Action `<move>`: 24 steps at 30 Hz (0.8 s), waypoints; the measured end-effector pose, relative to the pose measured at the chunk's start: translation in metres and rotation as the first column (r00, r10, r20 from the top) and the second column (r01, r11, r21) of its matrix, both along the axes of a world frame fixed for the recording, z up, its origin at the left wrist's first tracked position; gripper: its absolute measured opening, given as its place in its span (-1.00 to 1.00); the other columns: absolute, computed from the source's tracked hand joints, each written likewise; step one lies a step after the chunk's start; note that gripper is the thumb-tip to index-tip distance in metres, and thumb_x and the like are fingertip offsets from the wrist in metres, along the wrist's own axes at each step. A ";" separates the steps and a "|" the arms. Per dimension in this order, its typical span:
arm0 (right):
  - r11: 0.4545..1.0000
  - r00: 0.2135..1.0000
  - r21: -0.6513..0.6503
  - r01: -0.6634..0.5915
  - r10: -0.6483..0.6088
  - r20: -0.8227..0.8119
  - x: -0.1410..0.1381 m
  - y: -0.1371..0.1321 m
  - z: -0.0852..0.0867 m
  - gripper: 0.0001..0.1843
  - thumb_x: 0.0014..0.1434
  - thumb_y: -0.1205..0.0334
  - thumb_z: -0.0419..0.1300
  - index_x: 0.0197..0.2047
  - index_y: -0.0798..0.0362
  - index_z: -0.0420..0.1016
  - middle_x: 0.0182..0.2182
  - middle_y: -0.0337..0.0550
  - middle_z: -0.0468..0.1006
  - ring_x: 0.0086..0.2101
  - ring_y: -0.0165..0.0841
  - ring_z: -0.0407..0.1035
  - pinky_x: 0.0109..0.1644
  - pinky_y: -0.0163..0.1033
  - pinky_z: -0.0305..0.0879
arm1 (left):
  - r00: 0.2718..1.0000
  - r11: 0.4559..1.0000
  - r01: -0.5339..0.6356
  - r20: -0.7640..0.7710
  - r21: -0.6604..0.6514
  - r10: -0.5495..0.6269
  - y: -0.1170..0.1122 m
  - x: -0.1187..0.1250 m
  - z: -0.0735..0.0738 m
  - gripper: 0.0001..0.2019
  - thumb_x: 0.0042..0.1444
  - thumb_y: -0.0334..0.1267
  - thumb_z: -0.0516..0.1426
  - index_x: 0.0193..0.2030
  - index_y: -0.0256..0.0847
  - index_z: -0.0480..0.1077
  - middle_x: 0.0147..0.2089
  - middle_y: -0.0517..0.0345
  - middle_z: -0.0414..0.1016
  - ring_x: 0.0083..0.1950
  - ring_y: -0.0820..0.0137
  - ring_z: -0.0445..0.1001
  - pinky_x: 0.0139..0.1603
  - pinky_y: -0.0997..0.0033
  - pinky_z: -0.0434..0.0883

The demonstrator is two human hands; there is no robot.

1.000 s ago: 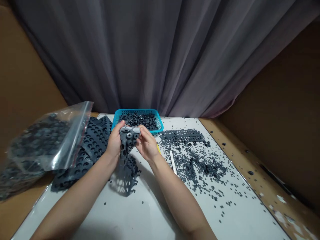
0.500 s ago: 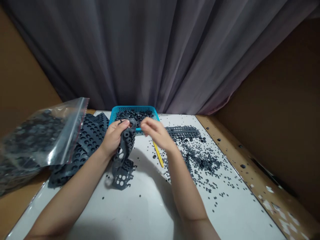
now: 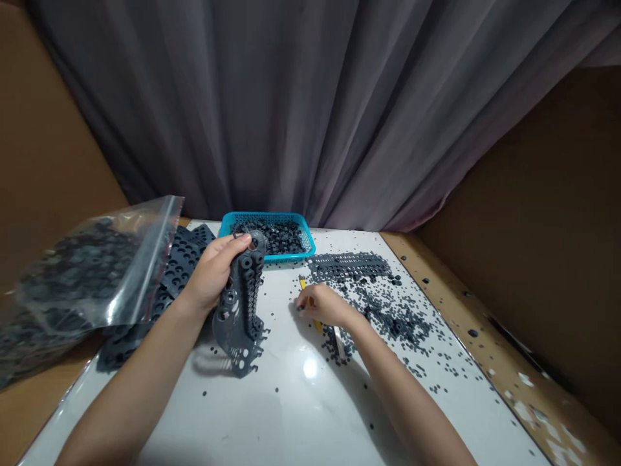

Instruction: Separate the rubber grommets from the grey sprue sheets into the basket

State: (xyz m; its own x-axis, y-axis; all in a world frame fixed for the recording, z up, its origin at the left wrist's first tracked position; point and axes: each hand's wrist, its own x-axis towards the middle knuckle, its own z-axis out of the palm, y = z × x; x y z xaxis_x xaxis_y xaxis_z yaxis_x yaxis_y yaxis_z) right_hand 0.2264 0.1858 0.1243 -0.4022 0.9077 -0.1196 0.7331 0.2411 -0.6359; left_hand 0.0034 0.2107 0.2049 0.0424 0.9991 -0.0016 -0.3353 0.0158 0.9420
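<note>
My left hand (image 3: 213, 268) is closed on the top end of a dark grey moulded rubber sheet (image 3: 237, 304). The thumb presses beside a hole at its top. Rows of ring-like knobs run down the sheet, and holes show at its lower end, which hangs close to the table. My right hand (image 3: 327, 304) is low over the white table, fingertips pinched at a small dark rubber piece (image 3: 301, 308). Under that hand lies a yellow pen-like tool (image 3: 303, 283), partly covered by the fingers. A pale strip (image 3: 338, 342) lies by the right wrist.
A blue basket (image 3: 310, 254) of small dark parts stands at the back. To its right lies a perforated dark sheet (image 3: 349, 265), with many loose bits (image 3: 398, 320) scattered in front. Stacked knobbed sheets (image 3: 179, 262) and a clear zip bag (image 3: 160, 259) of parts are on the left.
My right hand has moved down and slightly right, from beside the top of the sheet to the table by the yellow tool. My left hand still holds the sheet, now turned somewhat.
</note>
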 end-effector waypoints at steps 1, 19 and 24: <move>0.999 0.990 -0.030 -0.022 0.018 -0.138 0.001 0.002 0.007 -0.89 -0.05 0.26 0.30 -0.39 0.07 0.51 -0.43 -0.17 0.53 -0.41 -0.37 0.38 -0.31 -0.27 0.26 | 1.000 1.000 0.001 0.011 0.002 -0.001 0.000 -0.001 0.001 -0.82 -0.16 -0.18 0.23 -0.59 -0.25 0.41 -0.64 0.22 0.38 -0.62 0.48 0.32 -0.61 0.56 0.28; 0.909 0.075 -0.237 -0.342 -0.225 -0.971 -0.077 -0.014 0.051 -0.42 -0.33 -0.13 0.41 -0.59 0.02 0.11 -0.69 -0.41 0.19 -0.62 -0.50 0.06 -0.49 -0.32 0.04 | 0.997 0.999 0.044 0.065 0.000 -0.044 -0.006 -0.011 0.008 -0.79 -0.24 -0.15 0.27 -0.60 -0.26 0.42 -0.62 0.23 0.38 -0.58 0.49 0.33 -0.57 0.59 0.29; 0.898 0.043 -0.363 -0.250 -0.364 -0.930 -0.083 -0.006 0.046 -0.45 -0.35 -0.13 0.43 -0.55 0.04 0.23 -0.68 -0.38 0.24 -0.61 -0.51 0.04 -0.51 -0.36 -0.04 | 0.998 0.999 0.035 0.055 0.023 -0.036 -0.004 -0.014 0.006 -0.79 -0.19 -0.14 0.25 -0.59 -0.25 0.41 -0.62 0.26 0.39 -0.58 0.49 0.34 -0.55 0.57 0.29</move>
